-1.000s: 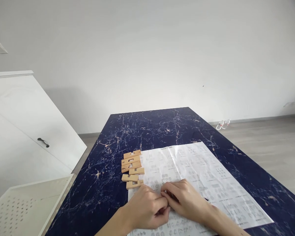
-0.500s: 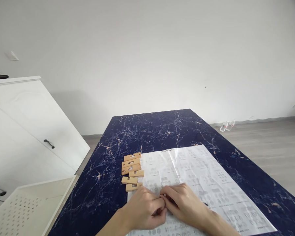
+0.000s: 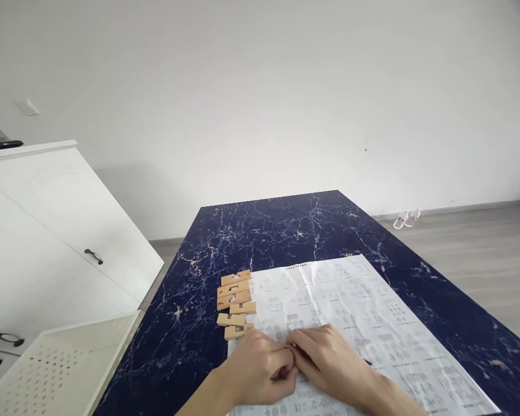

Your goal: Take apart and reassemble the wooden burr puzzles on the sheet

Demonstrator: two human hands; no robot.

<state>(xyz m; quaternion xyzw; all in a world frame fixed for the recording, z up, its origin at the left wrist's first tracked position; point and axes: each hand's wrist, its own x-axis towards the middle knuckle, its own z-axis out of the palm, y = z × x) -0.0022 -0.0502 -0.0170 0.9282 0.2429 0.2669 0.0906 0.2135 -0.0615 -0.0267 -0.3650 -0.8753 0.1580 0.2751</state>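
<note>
Over the near part of a large printed paper sheet, my left hand and my right hand meet with their fingertips pressed together. Both are closed. Whatever is pinched between them is hidden by the fingers; only a tiny pale spot shows there. Just beyond my left hand, at the sheet's left edge, lies a column of several notched wooden blocks, some marked with numbers. The nearest notched block is partly covered by my left hand. A small dark object rests on the paper by my right wrist.
The dark blue marble-patterned table stretches away towards a white wall. At the left stand a white cabinet with dark handles and a pale perforated panel. Clear plastic bottles are on the floor at the right.
The whole view has shifted slightly, so the table and blocks appear a little further right. My hands keep the same closed pose, fingertips together.
</note>
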